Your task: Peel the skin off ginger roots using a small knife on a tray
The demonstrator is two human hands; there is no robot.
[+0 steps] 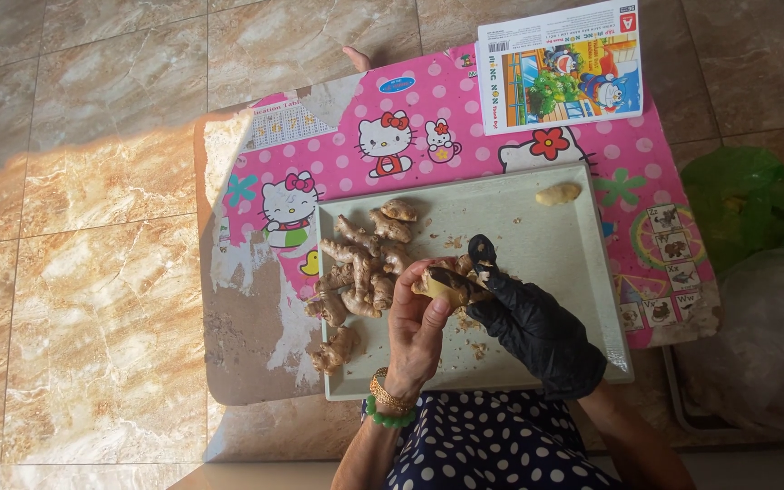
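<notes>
Two hands [419, 313], knobbly half-peeled ginger [446, 287]

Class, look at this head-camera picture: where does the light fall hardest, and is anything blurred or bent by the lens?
Head view: a bright sun patch washes out the marble floor tiles at left and the worn edge of the pink table. The tray, ginger pile, left hand and black-gloved right hand sit in even shade and look sharp. Tile lines bow slightly near the edges.
</notes>
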